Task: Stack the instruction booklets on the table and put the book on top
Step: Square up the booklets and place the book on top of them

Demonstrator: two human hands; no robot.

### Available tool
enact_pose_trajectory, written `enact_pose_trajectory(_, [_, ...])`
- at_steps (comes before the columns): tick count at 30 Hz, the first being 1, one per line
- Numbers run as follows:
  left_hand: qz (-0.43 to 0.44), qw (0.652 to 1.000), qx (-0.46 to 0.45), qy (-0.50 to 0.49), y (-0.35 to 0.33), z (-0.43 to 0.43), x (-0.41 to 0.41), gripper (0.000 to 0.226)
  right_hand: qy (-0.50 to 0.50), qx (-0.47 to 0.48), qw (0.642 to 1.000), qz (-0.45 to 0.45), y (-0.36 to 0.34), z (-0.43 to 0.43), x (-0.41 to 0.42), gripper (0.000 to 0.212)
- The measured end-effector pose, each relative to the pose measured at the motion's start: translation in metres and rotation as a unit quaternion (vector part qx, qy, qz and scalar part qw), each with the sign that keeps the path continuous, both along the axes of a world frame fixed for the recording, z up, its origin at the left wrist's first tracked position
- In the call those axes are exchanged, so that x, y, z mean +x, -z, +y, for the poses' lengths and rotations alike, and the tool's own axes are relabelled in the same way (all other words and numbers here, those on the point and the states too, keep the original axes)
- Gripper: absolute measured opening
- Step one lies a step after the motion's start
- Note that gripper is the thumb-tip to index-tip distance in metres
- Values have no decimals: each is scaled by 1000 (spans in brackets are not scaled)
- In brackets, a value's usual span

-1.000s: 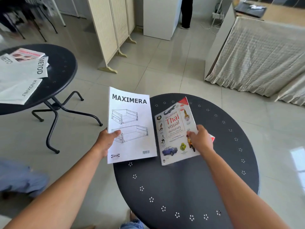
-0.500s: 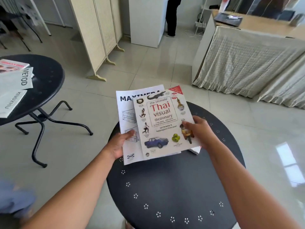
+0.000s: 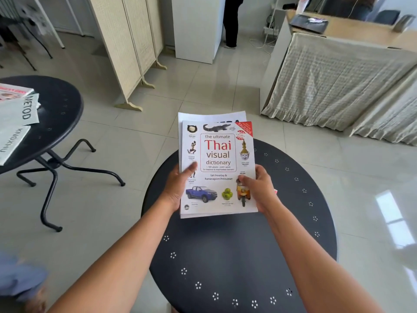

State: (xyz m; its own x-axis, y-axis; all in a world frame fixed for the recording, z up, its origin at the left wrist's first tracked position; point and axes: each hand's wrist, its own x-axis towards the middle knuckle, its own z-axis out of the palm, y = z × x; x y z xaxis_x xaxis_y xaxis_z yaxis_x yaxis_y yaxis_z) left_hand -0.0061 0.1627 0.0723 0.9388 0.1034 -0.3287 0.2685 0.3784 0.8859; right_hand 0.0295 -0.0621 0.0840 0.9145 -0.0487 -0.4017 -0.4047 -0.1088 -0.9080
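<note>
The white Thai visual dictionary book lies squarely on top of the white MAXIMERA booklet, of which only the top strip and left edge show. Both are held above the far side of the round black table. My left hand grips the left edge of the pair, thumb on the book's cover. On the right edge, my right hand holds the book with its thumb over the cover. Whether the stack touches the table cannot be told.
A second round black table at the left carries more booklets, METOD and KNOXHULT. A folding screen, a white cabinet, a cloth-covered desk and a standing person's legs are behind.
The book slid left from beside the booklet to fully over it. Both hands came together and squared the two into one aligned pile.
</note>
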Motion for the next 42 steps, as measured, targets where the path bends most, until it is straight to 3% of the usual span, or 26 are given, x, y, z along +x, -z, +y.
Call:
enact_pose_trajectory(2, [1,996,85,9,8,5,5,27,-2,-21,1000,-7,6,3,1,34])
enact_pose_trajectory(7, [-5,982,188,31,23,7,3,35,3,-182,981,-62,30,10,-8,41])
enact_pose_trajectory(14, [27,967,252,16,58,1,-19,38,-25,-186,980,-65,74,3,-30,37])
enact_pose_trajectory(21, [68,936,336,84,74,5,-20,46,-113,-243,962,-58,93,-6,-36,52])
enact_pose_trajectory(26, [85,905,409,75,78,5,-22,37,-91,-271,956,-64,94,-2,-33,38])
enact_pose_trajectory(32, [143,876,455,64,72,10,-12,24,-101,-279,955,3,89,0,-14,17])
enact_pose_trajectory(42, [270,849,438,121,76,16,-1,31,-190,-273,929,159,94,5,1,23])
